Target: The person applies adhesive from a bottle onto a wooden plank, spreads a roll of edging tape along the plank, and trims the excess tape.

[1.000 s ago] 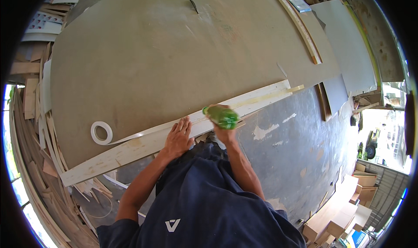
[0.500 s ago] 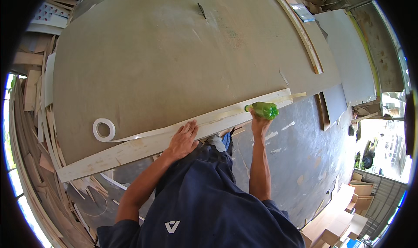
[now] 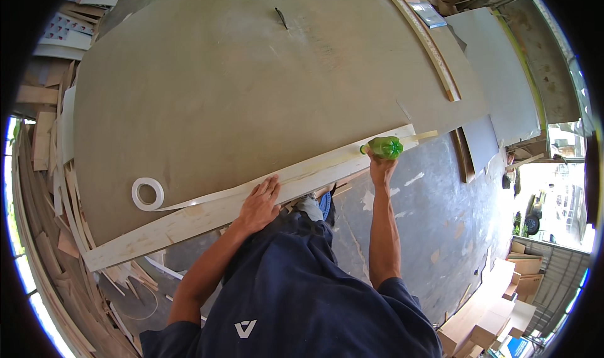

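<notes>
Atop brown worktop [image 3: 214, 94], white board [image 3: 204, 213], floor [image 3: 428, 213] below

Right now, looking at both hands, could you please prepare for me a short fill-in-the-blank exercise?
1. The right hand holds a plastic bottle coloured ____.
2. The left hand lies on the long pale board with its palm facing ____.
3. In the picture, the white tape roll lies to the ____ of both hands.

Missing words: green; down; left.
</notes>
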Motion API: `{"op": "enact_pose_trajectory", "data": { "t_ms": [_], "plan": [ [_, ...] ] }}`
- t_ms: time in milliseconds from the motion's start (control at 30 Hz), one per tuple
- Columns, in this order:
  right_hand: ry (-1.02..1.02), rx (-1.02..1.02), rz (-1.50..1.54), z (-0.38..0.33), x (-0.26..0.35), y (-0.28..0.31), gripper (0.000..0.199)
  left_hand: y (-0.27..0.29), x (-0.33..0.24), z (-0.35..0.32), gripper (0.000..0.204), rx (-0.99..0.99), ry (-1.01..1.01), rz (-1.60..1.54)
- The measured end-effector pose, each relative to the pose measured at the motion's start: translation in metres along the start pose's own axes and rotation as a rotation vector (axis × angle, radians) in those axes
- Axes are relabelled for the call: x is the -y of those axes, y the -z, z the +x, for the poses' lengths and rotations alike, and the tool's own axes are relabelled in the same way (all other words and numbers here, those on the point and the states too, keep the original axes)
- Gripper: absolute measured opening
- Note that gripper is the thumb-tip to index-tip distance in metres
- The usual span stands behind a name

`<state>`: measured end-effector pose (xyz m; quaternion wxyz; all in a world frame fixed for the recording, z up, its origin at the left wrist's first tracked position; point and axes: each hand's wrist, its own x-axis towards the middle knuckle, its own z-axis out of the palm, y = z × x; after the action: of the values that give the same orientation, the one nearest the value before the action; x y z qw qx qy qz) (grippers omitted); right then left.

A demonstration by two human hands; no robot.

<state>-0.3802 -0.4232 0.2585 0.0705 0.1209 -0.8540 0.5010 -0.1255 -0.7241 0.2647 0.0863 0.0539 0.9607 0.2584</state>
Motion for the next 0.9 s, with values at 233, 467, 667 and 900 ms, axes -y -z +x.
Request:
{"op": "enact_pose_trajectory", "data": {
  "t_ms": [233,467,667,900],
  "plan": [
    [-0.073,0.010,0.594,-0.088,0.052,-0.096,0.035,-0.005,0.004,-0.003,0.053,-0.078,0.016,-0.118],
    [0.047,0.183,0.109,-0.100,0.081,-0.096,0.029,-0.005,0.011,-0.016,0.046,-0.117,0.012,-0.191],
    [0.098,0.106,-0.010,-0.056,0.048,-0.041,0.020,0.000,0.026,-0.038,0.048,-0.201,0.067,-0.128],
    [-0.136,-0.083,0.442,-0.071,0.054,-0.064,0.033,0.003,0.022,-0.036,0.054,-0.143,-0.024,0.009]
  ]
}}
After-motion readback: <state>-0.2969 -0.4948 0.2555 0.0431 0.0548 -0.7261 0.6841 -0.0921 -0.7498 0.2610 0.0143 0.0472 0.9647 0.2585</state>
